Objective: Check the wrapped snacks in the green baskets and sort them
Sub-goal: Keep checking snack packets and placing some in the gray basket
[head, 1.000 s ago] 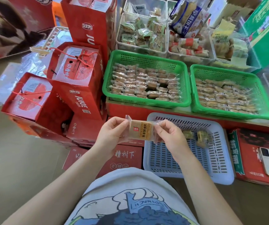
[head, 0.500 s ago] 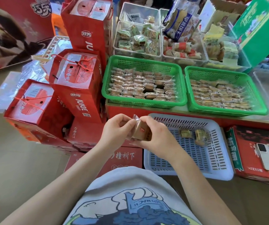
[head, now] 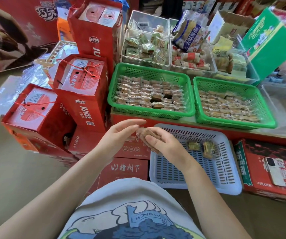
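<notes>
Two green baskets stand side by side on a red counter: the left green basket (head: 189, 94) and the right green basket (head: 269, 116), both filled with several clear-wrapped brown snacks. Below them sits a pale blue basket (head: 232, 180) holding two wrapped snacks (head: 201, 148). My right hand (head: 163, 144) grips one wrapped snack (head: 143, 133) over the blue basket's left rim, mostly hidden by the fingers. My left hand (head: 119, 133) is beside it, fingers straight, apart from the wrapper or just at its edge.
Red juice gift boxes (head: 80, 94) are stacked at the left. Clear bins of other snacks (head: 145, 49) stand behind the green baskets. A red carton with a white phone (head: 275, 171) on it lies at the right. A green box (head: 269, 42) stands at the back right.
Both hands held the snack stretched between them, then brought it together. Now my left hand has let go and opened, and my right hand alone keeps the snack, turned edge-on.
</notes>
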The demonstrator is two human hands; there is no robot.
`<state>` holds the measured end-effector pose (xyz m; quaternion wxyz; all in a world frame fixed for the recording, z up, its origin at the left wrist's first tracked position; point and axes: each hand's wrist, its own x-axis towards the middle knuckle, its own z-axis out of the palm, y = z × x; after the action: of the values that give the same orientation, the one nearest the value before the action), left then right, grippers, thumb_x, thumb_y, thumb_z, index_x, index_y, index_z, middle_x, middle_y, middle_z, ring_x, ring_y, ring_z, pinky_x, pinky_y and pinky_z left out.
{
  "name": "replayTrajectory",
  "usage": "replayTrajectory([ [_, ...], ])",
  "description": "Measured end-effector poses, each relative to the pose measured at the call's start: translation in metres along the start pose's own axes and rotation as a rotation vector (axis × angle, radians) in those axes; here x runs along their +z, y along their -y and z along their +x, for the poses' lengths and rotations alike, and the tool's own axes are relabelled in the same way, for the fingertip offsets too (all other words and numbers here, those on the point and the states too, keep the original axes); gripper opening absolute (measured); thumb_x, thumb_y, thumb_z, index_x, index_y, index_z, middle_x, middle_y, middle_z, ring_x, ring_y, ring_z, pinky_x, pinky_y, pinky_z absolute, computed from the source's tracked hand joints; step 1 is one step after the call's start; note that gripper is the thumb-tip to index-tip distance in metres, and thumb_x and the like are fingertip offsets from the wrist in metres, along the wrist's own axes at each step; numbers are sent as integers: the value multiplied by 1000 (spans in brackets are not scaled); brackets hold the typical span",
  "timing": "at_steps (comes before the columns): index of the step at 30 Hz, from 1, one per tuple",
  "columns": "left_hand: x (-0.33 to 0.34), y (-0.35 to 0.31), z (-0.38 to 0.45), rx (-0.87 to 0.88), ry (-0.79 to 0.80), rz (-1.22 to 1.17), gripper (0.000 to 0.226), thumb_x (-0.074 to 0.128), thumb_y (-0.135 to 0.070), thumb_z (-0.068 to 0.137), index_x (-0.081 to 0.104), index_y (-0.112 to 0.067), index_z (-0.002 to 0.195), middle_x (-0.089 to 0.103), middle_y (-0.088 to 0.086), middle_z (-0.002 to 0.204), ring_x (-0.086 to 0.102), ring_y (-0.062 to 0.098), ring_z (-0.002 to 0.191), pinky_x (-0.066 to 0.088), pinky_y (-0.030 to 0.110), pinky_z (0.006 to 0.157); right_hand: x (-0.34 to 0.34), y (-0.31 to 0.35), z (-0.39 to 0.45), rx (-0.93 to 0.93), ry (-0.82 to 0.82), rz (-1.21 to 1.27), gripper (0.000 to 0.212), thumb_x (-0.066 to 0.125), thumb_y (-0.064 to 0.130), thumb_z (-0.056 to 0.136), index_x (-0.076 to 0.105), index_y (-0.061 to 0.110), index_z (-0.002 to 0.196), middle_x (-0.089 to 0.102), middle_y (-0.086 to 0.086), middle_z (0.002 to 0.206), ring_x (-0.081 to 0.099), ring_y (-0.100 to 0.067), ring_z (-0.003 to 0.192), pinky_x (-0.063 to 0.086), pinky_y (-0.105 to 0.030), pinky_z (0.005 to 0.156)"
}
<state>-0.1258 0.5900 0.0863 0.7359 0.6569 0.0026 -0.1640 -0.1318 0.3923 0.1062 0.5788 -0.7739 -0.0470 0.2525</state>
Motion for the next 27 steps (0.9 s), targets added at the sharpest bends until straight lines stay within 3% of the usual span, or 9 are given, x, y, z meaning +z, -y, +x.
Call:
replayTrajectory([
  [3, -1, -2, -7, 31, 42, -20, 32, 72, -25, 91, 73, -18, 122, 74, 1, 121, 66, 20, 118, 51, 35, 102, 3, 4, 1, 16, -6, 140, 34, 53, 46, 97, 72, 25, 117, 70, 0, 93, 62, -15, 84, 47, -28, 75],
  [5, -2, -2, -8, 62, -27, -21, 34, 76, -21, 83, 75, -9, 115, 76, 6, 114, 69, 23, 113, 55, 34, 96, 3, 5, 4, 12, -33, 202, 34, 49, 41, 102, 73, 21, 117, 72, -1, 96, 64, -16, 86, 48, -31, 75],
  [8, -8, -1, -6, 41, -115, -95, 27, 78, -21, 78, 79, -5, 99, 77, 10, 106, 71, 25, 106, 57, 35, 92, 0, 0, 7, 36, -90, 374, 41, 51, 42, 99, 68, 11, 120, 68, -17, 108, 60, -29, 87, 45, -34, 66],
  [11, -11, 3, -4, -17, -104, -236, 16, 75, -22, 76, 79, -9, 83, 77, 12, 103, 73, 23, 98, 60, 33, 86, -4, 1, 6, 37, -82, 490, 53, 55, 51, 91, 63, 8, 121, 71, -12, 101, 63, -24, 76, 44, -31, 63],
  [13, -10, 6, -4, -37, -121, -285, 20, 73, -24, 79, 72, -6, 89, 75, 17, 108, 72, 26, 100, 61, 36, 84, -6, 2, 5, 24, -87, 460, 55, 53, 53, 92, 62, 10, 125, 73, -8, 102, 67, -22, 79, 50, -29, 64],
  [17, -8, 11, -1, -71, -203, -302, 26, 69, -25, 85, 64, -2, 98, 73, 21, 112, 71, 31, 100, 62, 36, 76, -6, -1, 8, 11, -328, 240, 31, 62, 45, 94, 73, 24, 115, 76, 3, 104, 70, -19, 100, 56, -39, 89],
  [20, -7, 12, 0, -101, -239, -298, 14, 64, -15, 95, 63, -2, 98, 75, 19, 107, 72, 30, 97, 62, 32, 70, -3, -1, 10, -6, -462, 174, 24, 64, 41, 94, 75, 25, 109, 76, 7, 94, 70, -12, 92, 57, -35, 84],
  [23, -5, 12, 1, -128, -233, -331, 9, 61, -12, 98, 62, -3, 96, 74, 19, 109, 73, 30, 98, 63, 35, 75, -1, 0, 12, -12, -535, 191, 17, 64, 33, 97, 74, 21, 101, 76, -1, 95, 71, -19, 93, 60, -40, 83],
  [27, -6, 10, 1, -139, -199, -347, 9, 59, -11, 98, 60, -3, 94, 74, 20, 109, 73, 30, 97, 63, 34, 74, 1, 5, 15, -42, -589, 68, 12, 61, 22, 99, 71, 19, 92, 71, -2, 87, 65, -13, 79, 57, -35, 73],
])
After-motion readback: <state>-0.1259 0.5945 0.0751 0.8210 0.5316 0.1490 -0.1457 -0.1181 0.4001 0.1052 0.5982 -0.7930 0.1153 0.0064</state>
